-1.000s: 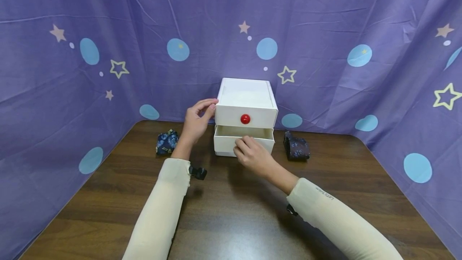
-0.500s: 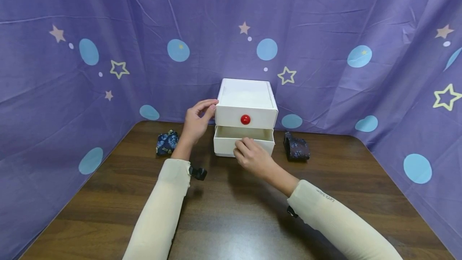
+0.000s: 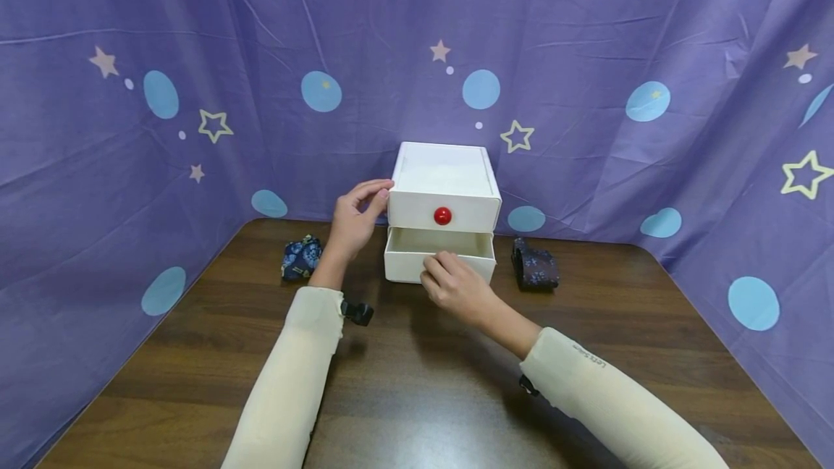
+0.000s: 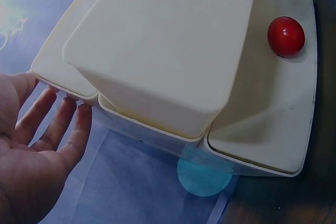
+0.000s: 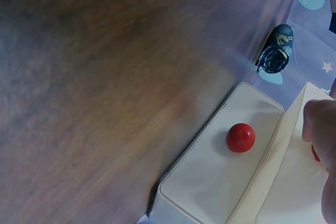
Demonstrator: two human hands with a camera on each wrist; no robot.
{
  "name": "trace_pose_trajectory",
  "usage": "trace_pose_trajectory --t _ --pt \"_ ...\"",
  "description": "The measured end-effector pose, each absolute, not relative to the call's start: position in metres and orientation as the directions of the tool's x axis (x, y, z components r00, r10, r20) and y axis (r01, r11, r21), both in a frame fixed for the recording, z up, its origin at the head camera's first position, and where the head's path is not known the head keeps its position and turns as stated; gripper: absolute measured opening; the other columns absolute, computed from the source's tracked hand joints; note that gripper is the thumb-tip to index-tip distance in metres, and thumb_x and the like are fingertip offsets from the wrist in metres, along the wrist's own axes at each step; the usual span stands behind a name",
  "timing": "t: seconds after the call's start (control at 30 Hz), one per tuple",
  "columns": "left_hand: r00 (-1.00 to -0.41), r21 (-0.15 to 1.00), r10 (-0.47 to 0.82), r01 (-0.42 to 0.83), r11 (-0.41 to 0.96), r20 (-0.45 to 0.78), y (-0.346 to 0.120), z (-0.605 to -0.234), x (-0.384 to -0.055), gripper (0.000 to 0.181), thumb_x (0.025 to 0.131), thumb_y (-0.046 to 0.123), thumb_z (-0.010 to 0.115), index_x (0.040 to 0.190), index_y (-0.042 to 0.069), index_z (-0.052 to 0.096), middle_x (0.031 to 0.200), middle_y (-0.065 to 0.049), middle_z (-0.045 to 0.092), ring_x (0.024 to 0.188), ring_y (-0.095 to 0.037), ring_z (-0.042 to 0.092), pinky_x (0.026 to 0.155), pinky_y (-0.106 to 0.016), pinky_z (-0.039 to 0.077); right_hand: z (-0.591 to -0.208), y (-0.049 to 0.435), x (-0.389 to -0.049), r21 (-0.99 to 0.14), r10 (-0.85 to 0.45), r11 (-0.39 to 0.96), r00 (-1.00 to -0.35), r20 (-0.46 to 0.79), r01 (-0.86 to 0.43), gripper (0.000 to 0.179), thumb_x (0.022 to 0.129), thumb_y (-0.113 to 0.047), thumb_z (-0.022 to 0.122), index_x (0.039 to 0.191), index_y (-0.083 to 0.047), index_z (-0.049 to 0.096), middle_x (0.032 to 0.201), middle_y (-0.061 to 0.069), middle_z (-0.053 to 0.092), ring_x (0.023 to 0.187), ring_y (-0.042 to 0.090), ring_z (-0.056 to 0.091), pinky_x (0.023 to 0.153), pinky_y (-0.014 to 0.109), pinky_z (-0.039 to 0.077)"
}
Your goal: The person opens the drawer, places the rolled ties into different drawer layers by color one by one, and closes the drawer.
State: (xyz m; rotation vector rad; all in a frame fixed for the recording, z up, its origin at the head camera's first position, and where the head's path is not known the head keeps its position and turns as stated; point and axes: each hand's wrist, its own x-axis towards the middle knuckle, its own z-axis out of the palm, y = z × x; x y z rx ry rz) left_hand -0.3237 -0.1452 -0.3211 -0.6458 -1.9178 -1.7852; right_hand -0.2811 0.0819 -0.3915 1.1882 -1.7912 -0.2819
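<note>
I saw my left hand (image 3: pixel 355 219) resting with relaxed fingers against the white drawer box (image 3: pixel 445 183) at the table's (image 3: pixel 417 382) far edge; my right hand (image 3: pixel 456 284) gripped the partly open lower drawer (image 3: pixel 438 252), with bare tabletop in front.

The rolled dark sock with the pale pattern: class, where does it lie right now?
In the head view the rolled dark sock lies on the table, just right of the white drawer unit, near the curtain.

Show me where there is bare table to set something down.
The table is bare in front, between the two sleeves, and wide on the right beyond the dark roll. It is crowded at the back: drawer box, left hand, right hand, blue bundle.
</note>
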Motion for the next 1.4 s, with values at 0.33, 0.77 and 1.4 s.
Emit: trace_pose_trajectory --t 0.33,0.77,1.4 --pt "-0.792 0.79 0.039 0.61 0.055 0.609 -0.146 -0.323 -0.325 0.028 0.103 0.006 0.06 0.125 -0.009 0.068 0.134 -0.022 0.062 0.109 -0.012 0.062 0.089 -0.025 0.056 -0.392 0.082 -0.278 0.631 -0.824 0.481 -0.07 0.562 -0.608 0.014 0.091 -0.006 0.056 0.087 -0.001 0.068 0.098 0.013 0.064 0.087 0.027 0.058 0.078 0.035 0.053" --pt "-0.8 0.798 0.033 0.6 0.058 0.599 -0.145 -0.322 -0.325 0.027 0.103 0.007 0.06 0.125 -0.008 0.068 0.134 -0.021 0.062 0.109 -0.013 0.062 0.09 -0.025 0.056 -0.391 0.083 -0.27 0.631 -0.835 0.478 -0.092 0.543 -0.612 0.009 0.088 -0.01 0.066 0.091 -0.002 0.069 0.1 0.013 0.063 0.091 0.028 0.058 0.084 0.036 0.055" --pt "-0.796 0.794 0.024 0.605 0.068 0.604 -0.144 -0.322 -0.325 0.028 0.103 0.007 0.06 0.125 -0.009 0.068 0.134 -0.022 0.062 0.107 -0.01 0.062 0.089 -0.023 0.056 -0.392 0.084 -0.265 0.628 -0.83 0.464 -0.059 0.555 -0.625 0.019 0.095 -0.003 0.051 0.088 -0.001 0.069 0.098 0.013 0.064 0.088 0.027 0.058 0.078 0.034 0.053"
